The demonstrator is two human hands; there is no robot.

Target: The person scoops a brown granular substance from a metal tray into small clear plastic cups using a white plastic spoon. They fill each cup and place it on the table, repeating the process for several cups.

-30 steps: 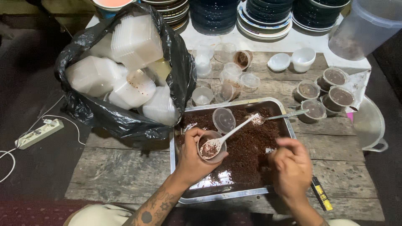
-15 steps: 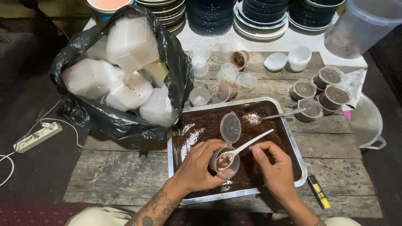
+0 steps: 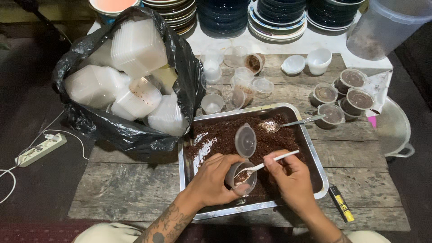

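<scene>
My left hand (image 3: 215, 179) holds a small clear plastic cup (image 3: 242, 180) with its hinged lid (image 3: 245, 140) flipped up, over the near part of a metal tray (image 3: 310, 143). The tray holds dark brown crumbly mix (image 3: 270, 139). My right hand (image 3: 291, 180) grips a white plastic spoon (image 3: 270, 164) whose bowl sits inside the cup with some brown mix. A metal spoon (image 3: 292, 123) lies in the tray at the far side.
A black bag (image 3: 135, 135) of clear containers sits at the left. Filled lidded cups (image 3: 346, 96) stand at the right, empty cups (image 3: 234, 85) behind the tray. Stacked plates (image 3: 270, 18), a big plastic tub (image 3: 382, 27), a lighter (image 3: 341, 203), a power strip (image 3: 40, 149).
Both hands came together over the tray's near edge. The white spoon went from beside the cup to dipping into it, and the cup's lid stands up.
</scene>
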